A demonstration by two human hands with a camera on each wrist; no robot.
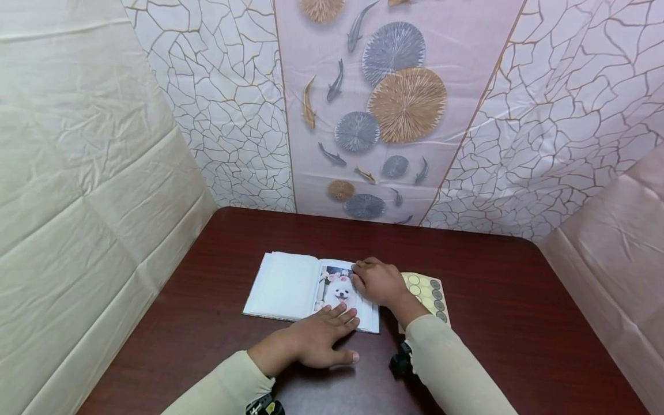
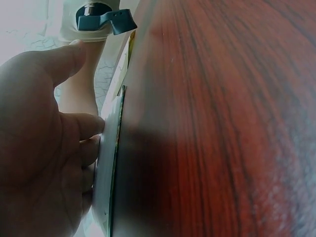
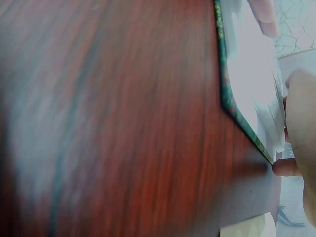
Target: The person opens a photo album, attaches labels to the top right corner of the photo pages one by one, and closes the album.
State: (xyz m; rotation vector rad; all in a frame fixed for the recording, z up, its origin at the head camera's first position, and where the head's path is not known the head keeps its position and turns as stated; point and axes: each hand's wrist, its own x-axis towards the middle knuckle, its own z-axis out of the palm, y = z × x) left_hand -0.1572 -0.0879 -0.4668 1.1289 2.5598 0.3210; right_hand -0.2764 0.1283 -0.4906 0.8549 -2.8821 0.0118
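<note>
An open photo album (image 1: pixel 285 285) with white pages lies on the table. On its right page is a photo (image 1: pixel 340 291) of a white dog wearing pink flowers. My left hand (image 1: pixel 323 339) rests palm down at the page's lower edge, fingers spread over the bottom of the photo and thumb out to the side. My right hand (image 1: pixel 382 283) lies over the page's right side, its bent fingers touching near the photo's upper right edge. In the right wrist view, one fingertip (image 3: pixel 286 168) meets the corner of the album (image 3: pixel 252 79); the other fingers are partly hidden.
A cream sheet (image 1: pixel 428 297) with rows of yellow and dark grey round stickers lies right of the album, partly under the right forearm. The dark red wooden table (image 1: pixel 498 334) is bounded by patterned cloth (image 1: pixel 244 115) at the back and plain cloth at both sides.
</note>
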